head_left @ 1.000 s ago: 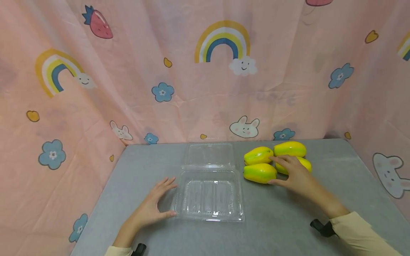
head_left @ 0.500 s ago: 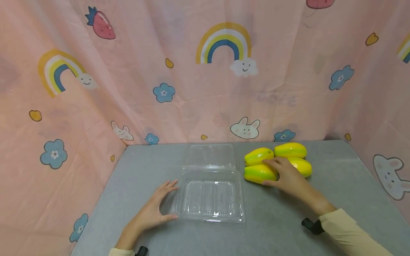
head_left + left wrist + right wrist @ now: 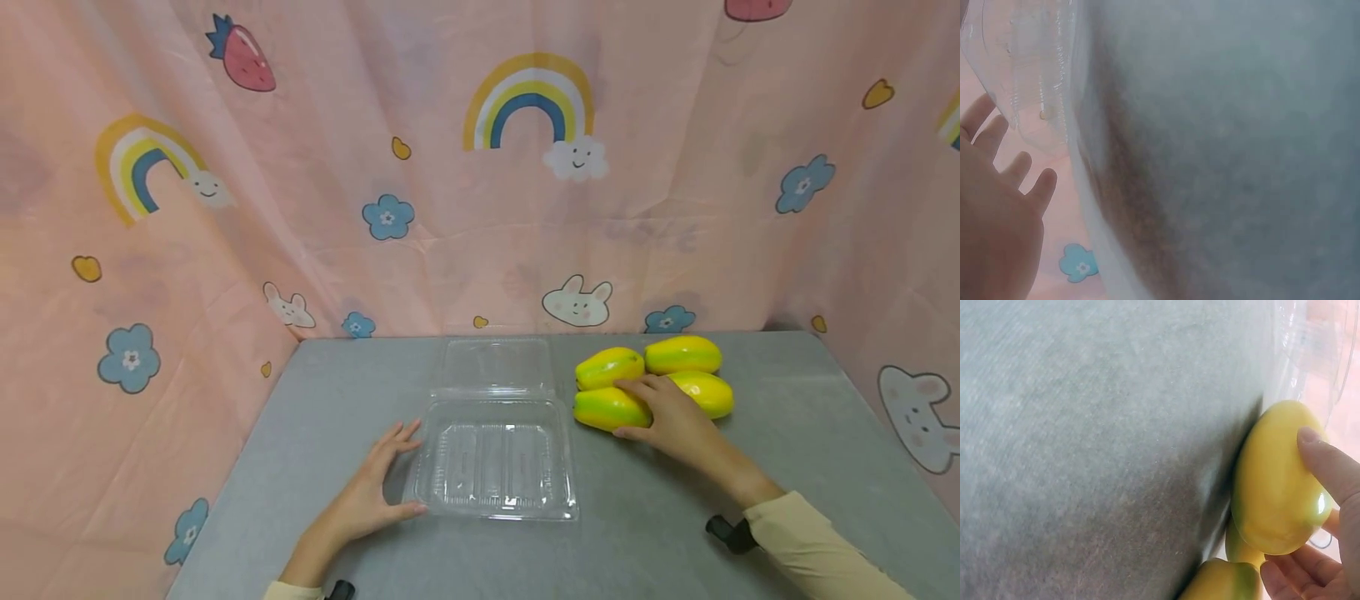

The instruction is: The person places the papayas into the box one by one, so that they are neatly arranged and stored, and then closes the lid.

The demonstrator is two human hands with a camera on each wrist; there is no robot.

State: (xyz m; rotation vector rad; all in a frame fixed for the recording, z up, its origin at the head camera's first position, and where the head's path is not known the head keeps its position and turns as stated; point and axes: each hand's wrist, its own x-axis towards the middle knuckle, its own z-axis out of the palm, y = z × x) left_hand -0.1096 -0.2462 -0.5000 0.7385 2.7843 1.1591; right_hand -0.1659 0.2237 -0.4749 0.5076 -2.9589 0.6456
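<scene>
My right hand (image 3: 678,423) is over the front-left papaya (image 3: 606,408), a glossy yellow-green fruit. The right wrist view shows the thumb pressed on that papaya (image 3: 1275,481), with the other fingers curved round its far end. It lies on the table, touching the back-left papaya (image 3: 609,367) behind it. To the left, a clear plastic clamshell box (image 3: 492,467) stands with its lid (image 3: 495,365) folded back. Beside the box's left edge, my left hand (image 3: 360,500) has its fingers spread, thumb and fingertips at the rim. Nothing is held in it.
Two more papayas sit to the right: one at the back (image 3: 684,355) and one (image 3: 708,395) partly hidden by my right hand. The grey table (image 3: 652,533) ends at a pink patterned curtain (image 3: 450,183) behind and at the sides.
My right hand has moved left, from behind the front-left papaya's right end to gripping round it. My left hand has shifted slightly right along the box. The papayas stay in place.
</scene>
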